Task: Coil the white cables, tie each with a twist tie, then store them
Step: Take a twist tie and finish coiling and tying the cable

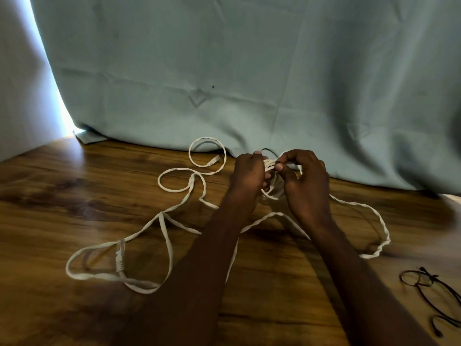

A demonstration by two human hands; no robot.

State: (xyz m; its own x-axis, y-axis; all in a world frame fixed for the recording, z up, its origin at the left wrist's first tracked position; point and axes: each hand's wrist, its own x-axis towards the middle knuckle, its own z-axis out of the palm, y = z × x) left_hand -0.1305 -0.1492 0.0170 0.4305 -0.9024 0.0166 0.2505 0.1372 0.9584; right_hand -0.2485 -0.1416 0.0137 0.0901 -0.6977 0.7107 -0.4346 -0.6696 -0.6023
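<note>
coil (270, 166): mostly hidden by hands | black ties (434, 295): blurred, cut by right edge

head-worn camera, facing forward and down, close over wooden table (74, 196)

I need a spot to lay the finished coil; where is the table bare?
Bare wood lies far left, between the loose white cable and the curtain. Crowded: centre, around both hands, and lower right by the black twist ties.

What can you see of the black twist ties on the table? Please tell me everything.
The black twist ties lie at the right near edge of the wooden table, apart from both hands and the white cables. They look like thin dark wire, bent into loose loops with a small twisted knot. Nothing touches them; the frame edge cuts them off.
</note>
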